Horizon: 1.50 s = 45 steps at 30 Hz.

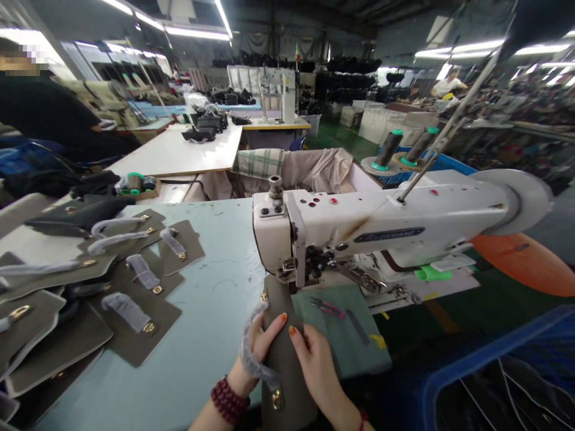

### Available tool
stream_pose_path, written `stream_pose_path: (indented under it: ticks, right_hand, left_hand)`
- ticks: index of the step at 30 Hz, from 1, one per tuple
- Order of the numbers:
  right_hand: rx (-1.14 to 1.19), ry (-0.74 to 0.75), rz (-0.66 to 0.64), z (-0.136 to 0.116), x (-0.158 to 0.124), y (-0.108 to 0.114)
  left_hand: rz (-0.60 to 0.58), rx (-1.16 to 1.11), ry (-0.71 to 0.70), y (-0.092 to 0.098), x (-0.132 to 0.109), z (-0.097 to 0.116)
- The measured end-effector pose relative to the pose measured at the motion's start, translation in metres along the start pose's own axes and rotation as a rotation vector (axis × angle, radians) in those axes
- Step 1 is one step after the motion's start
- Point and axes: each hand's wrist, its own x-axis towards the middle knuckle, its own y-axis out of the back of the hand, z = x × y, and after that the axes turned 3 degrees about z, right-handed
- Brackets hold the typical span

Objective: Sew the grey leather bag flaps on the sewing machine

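Note:
Both my hands grip a grey-brown bag panel [284, 365] in front of the sewing machine [323, 224]. My left hand [260, 341] holds its left side, thumb on top, with the wrapped handle [248, 347] looping over that hand. Gold-coloured hardware joins the handle to the panel at both ends. On the right side, my right hand [317, 359] has its thumb on the panel, the fingers partly hidden. The panel's far end reaches under the machine head, where the needle area is hard to make out. Beside it, thread snips [330, 307] with pink handles lie on the green work surface [309, 294].
More panels with wrapped handles [135, 320] lie piled on the left of the table [211, 251]. Thread cones [389, 149] stand behind the machine. A blue crate [431, 389] with dark pieces sits at the lower right. A person in dark clothes [49, 114] is at far left.

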Motion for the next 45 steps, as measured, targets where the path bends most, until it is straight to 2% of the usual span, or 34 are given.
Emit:
stream_pose_path:
  ticks: [5,12,20,31,40,45]
  right_hand:
    - [-0.057,0.012,0.005,-0.005,0.000,0.006]
    - [-0.015,0.003,0.023,-0.008,0.010,0.003]
    - [-0.036,0.015,0.013,-0.009,0.029,-0.002]
    - [-0.004,0.025,0.019,-0.015,0.052,-0.010]
    - [0.019,0.032,0.032,-0.018,0.064,-0.018]
    - [-0.025,0.047,0.031,-0.016,0.066,-0.018]
  left_hand:
    - [0.027,-0.204,0.158,-0.004,-0.002,0.006]
    - [0.069,-0.269,0.172,-0.002,0.002,0.016]
    - [0.015,-0.292,0.135,0.009,0.019,0.021]
    - [0.081,-0.260,0.145,0.021,0.044,0.029]
    - [0.020,-0.159,0.080,0.036,0.064,0.028]
    - [-0.070,-0.144,0.051,0.047,0.068,0.029]
